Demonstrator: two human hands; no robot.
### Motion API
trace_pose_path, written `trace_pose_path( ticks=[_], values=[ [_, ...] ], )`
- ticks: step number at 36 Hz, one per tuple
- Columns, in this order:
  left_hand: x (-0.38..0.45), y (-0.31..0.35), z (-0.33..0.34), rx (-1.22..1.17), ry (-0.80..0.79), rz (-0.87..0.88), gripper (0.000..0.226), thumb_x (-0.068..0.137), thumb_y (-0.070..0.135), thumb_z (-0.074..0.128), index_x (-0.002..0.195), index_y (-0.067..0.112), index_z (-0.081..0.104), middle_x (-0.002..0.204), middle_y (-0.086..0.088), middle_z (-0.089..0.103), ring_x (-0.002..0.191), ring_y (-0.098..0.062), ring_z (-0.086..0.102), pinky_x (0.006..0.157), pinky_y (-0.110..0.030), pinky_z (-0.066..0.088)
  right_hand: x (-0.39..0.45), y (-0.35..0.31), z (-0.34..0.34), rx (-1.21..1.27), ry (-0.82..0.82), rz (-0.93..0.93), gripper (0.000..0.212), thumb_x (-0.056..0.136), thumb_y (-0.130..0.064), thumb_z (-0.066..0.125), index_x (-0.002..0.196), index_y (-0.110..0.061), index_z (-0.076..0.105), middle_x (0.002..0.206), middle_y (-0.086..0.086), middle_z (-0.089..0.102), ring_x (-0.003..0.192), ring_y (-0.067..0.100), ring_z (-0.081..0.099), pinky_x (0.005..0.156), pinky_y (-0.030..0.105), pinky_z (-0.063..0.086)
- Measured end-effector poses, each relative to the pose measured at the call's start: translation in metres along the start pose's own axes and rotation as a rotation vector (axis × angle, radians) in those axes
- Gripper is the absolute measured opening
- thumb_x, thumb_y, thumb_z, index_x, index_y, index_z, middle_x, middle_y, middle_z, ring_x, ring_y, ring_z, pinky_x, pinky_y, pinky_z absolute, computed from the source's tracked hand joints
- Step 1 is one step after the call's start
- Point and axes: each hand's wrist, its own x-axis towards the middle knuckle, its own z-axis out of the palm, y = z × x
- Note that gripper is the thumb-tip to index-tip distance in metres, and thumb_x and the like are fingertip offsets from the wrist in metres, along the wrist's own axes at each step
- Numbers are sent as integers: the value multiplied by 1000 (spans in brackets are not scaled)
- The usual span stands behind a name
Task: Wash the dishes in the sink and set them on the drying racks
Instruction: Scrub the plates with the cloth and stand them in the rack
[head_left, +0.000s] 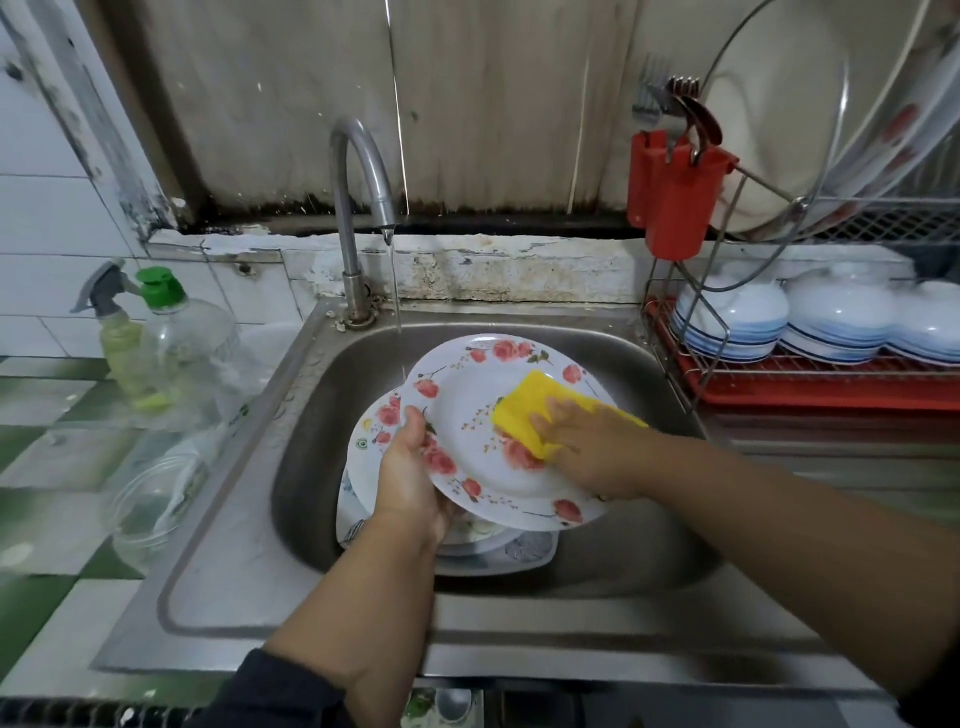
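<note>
The left hand (410, 467) has the floral plate (483, 415) clamped by its near-left rim, thumb on top over the flower border and fingers curled underneath, so it's held tilted up over the sink (639, 358). The right hand (587, 447) presses flat-ish on a yellow sponge (524, 410), fingers spread over it, rubbing the plate's face on the right side.

Handling-wise: the plate looks rigid and fairly light, probably melamine or thin ceramic (can't say which from here). It's wet, maybe soapy, so I'd bet it's slippery, and a rim grip with the thumb hooked over the edge seems like the sane place to hold it. If it's ceramic, a slip onto the pile below could chip it. The sponge is soft and squashes under the palm.

Water runs in a thin stream from the faucet (358, 208) and lands just behind the plate's far-left edge.

Stuff that's hard to read: a second floral plate (371, 431) sits right behind the left hand, mostly covered. Under both there's a stack of more dishes (514, 551), but I can't count them or see how dirty they are. The left fingertips are hidden under the rim. The drying rack (779, 374) on the right holds upturned bowls (732, 322) and is cut off at the edge, so free slots are anyone's guess.
</note>
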Motion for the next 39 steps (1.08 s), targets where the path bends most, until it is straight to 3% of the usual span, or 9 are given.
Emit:
trace_pose_path(
  ticks=[4, 12, 16, 21, 25, 28, 31, 36, 39],
  values=[
    [-4, 2, 0, 79, -56, 0, 40, 99, 44, 36, 99, 18, 66, 86, -4, 75, 90, -25, 65, 71, -38, 49, 20, -33, -4, 171, 123, 59, 59, 103, -40, 12, 148, -20, -19, 150, 7, -35, 140, 24, -29, 114, 45, -14],
    [-8, 3, 2, 98, -121, 9, 47, 99, 45, 32, 99, 12, 66, 89, -9, 74, 78, -23, 72, 72, -39, 48, -6, -27, 13, 326, -8, -285, 56, 104, -23, 28, 150, -29, -4, 157, -3, -20, 145, 15, -14, 118, 36, -6],
    [-10, 3, 5, 80, -129, 24, 42, 99, 42, 33, 101, 15, 65, 84, -6, 75, 74, -21, 72, 69, -37, 47, -13, 4, 5, -144, 230, -63, 60, 94, -49, 4, 150, -32, -10, 156, -1, -24, 146, 19, -12, 116, 43, -8],
    [-22, 7, 14, 103, -174, 45, 40, 101, 35, 33, 95, 13, 65, 79, -6, 74, 68, -20, 71, 69, -37, 48, 5, -18, -4, -22, 560, -46, 89, 68, -43, -6, 150, -9, -4, 144, 7, -32, 134, 22, -31, 116, 44, -12],
    [-26, 19, 28, 143, -176, 17, 47, 101, 39, 31, 96, 9, 66, 93, -11, 74, 80, -23, 70, 75, -38, 49, -9, -38, 0, 211, 265, -269, 66, 92, -48, 6, 148, -19, -15, 144, -4, -34, 130, 8, -33, 118, 38, -11],
    [-26, 33, 35, 148, -126, -4, 48, 101, 41, 31, 108, 6, 64, 111, -17, 68, 100, -31, 64, 88, -43, 47, -31, -27, -6, 269, 138, -485, 96, 71, -88, 9, 143, -29, -16, 147, -11, -29, 136, 1, -28, 114, 26, -14],
    [-26, 46, 42, 172, -89, 21, 45, 102, 39, 30, 116, 8, 60, 119, -17, 63, 106, -35, 60, 89, -45, 47, -50, 7, -22, 55, 132, -568, 104, 75, -71, 56, 142, -26, -11, 149, -8, -19, 136, -5, -22, 106, 8, -18],
    [-34, 55, 57, 107, -64, 51, 42, 102, 40, 31, 113, 12, 60, 115, -13, 65, 98, -32, 62, 75, -41, 51, -51, 36, -21, -37, 600, -538, 61, 86, -40, 56, 139, -12, 40, 144, 12, 43, 130, 20, 44, 98, 39, 48],
    [-45, 36, 74, 84, 6, 128, 39, 99, 45, 39, 97, 15, 64, 95, -8, 69, 89, -27, 65, 77, -39, 52, -56, 5, -20, 115, 731, -493, 54, 93, -33, 44, 142, -13, 34, 141, 9, 47, 123, 22, 52, 92, 43, 51]
  ],
)
